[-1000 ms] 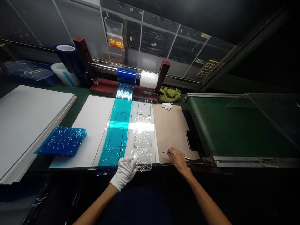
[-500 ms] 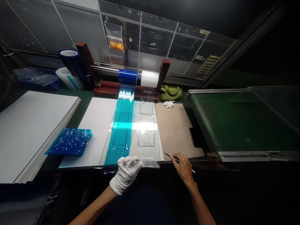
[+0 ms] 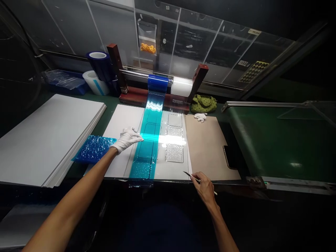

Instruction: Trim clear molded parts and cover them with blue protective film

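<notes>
My left hand (image 3: pixel 129 138), in a white glove, is over the left edge of the blue film strip (image 3: pixel 148 148). Its fingertips are pressed together at that edge; what they pinch, if anything, I cannot make out. The strip runs down from a blue roll (image 3: pixel 158 83) over a sheet with black outlines. Beside it lie wrinkled clear pieces (image 3: pixel 174 152) within outlines. Bare and low by the table's front edge, my right hand (image 3: pixel 204 187) grips a thin craft knife (image 3: pixel 194 178), its blade pointing up and left.
At left are a stack of white sheets (image 3: pixel 52 136) and a stack of blue film pieces (image 3: pixel 94 148). A wooden stand (image 3: pixel 133 95) carries the blue and white rolls. Rightward lie a brown board (image 3: pixel 207 147), a phone (image 3: pixel 231 156), a green pouch (image 3: pixel 203 104) and a green conveyor belt (image 3: pixel 278 143).
My left hand has moved from the front edge, where it held a clear flat piece, up and left to the blue strip. That piece is out of sight. My right hand stays put with the knife.
</notes>
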Demonstrator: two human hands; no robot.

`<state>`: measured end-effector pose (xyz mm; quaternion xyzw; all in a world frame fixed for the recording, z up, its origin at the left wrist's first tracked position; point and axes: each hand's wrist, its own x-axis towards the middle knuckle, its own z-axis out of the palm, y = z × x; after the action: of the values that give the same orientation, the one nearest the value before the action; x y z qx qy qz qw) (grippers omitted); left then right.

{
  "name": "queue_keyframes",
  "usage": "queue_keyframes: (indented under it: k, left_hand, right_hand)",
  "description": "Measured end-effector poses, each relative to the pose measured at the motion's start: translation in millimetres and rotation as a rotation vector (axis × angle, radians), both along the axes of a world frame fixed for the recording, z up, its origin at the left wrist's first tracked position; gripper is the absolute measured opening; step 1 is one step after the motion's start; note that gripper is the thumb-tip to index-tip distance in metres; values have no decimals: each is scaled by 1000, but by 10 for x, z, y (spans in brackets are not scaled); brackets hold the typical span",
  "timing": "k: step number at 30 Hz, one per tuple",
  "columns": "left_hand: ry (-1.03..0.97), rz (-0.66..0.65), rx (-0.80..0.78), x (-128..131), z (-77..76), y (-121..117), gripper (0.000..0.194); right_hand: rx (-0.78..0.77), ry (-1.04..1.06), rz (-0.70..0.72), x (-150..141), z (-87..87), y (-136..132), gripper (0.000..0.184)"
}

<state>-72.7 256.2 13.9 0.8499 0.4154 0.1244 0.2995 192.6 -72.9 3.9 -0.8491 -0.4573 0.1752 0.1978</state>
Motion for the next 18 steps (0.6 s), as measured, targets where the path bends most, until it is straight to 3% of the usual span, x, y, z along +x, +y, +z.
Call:
queue_keyframes:
  k: [9, 14, 18]
  left_hand:
    - [106, 15, -141, 69, -315, 143, 48]
    - [110, 186, -12, 115, -224, 153, 62]
    - [67, 227, 137, 369, -112, -237, 42]
  right_hand:
    - [-58, -2, -81, 84, 7, -141, 28]
    - [-20, -38, -22, 173, 26, 43, 26]
    - [-11, -144, 82, 303, 8, 461, 26]
